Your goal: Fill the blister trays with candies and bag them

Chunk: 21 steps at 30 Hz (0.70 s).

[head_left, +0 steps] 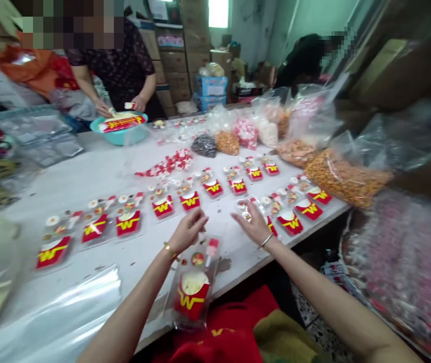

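My left hand is in the middle of the table, its fingers curled together; whatever they may hold is too small to tell. Below it, at the near table edge, lies a clear plastic packet with a red fries-carton piece marked with a yellow W and small food-shaped pieces. My right hand has thumb and fingers apart, over a clear packet in the right-hand row. Whether it touches that packet is unclear. Just right of this hand lies another red-carton packet.
Similar packets line the white table. Red and white pieces lie beyond them. Bags of orange pieces stand at right. Clear plastic film lies front left. A co-worker's hands are at a turquoise basin.
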Tool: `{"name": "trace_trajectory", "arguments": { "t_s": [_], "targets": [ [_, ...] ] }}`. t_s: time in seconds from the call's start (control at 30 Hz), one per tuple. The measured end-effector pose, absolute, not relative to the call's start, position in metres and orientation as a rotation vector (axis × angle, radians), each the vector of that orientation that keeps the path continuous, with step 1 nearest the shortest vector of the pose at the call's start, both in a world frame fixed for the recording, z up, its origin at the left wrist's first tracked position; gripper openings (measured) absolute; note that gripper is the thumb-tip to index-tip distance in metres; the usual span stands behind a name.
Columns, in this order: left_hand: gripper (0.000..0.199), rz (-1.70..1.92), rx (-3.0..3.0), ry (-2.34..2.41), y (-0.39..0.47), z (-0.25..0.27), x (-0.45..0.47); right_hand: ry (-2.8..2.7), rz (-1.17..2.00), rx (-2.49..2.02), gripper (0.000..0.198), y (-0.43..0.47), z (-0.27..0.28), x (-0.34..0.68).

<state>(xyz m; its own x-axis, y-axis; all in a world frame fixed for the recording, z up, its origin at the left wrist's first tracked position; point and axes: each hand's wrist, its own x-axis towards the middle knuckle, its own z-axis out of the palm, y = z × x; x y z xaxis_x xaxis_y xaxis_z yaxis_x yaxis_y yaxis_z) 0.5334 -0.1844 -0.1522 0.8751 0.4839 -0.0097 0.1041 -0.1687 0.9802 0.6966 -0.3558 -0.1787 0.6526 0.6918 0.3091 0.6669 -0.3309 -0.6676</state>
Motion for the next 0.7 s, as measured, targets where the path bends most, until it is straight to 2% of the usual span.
{"name": "trace_trajectory", "arguments": {
  "t_s": [0.03, 0.13, 0.3, 0.5, 0.6, 0.7],
  "targets": [
    [0.031, 0.425, 1.679, 0.511, -0.18, -0.149, 0.534, -0.99, -0.049, -2.263, 0.044, -0.367, -0.172, 0.73],
    [0.032, 0.611, 1.557, 0.645, -0.169, -0.138, 0.532, -0.766, -0.129, -2.49, 0.052, -0.415, -0.157, 0.835],
    [0.036, 0.802, 1.263, 0.793, -0.165, -0.119, 0.541, -0.453, 0.01, -2.762, 0.066, -0.482, -0.168, 0.953],
    [0.031, 0.831, 1.113, 0.798, -0.18, -0.099, 0.585, -0.436, 0.14, -2.861, 0.056, -0.496, -0.207, 0.983],
    [0.029, 0.833, 1.114, 0.74, -0.189, -0.091, 0.612, -0.575, 0.147, -2.835, 0.047, -0.493, -0.223, 0.972],
    [0.027, 0.83, 1.092, 0.685, -0.197, -0.085, 0.643, -0.721, 0.089, -2.782, 0.048, -0.487, -0.237, 0.945]
  ]
}}
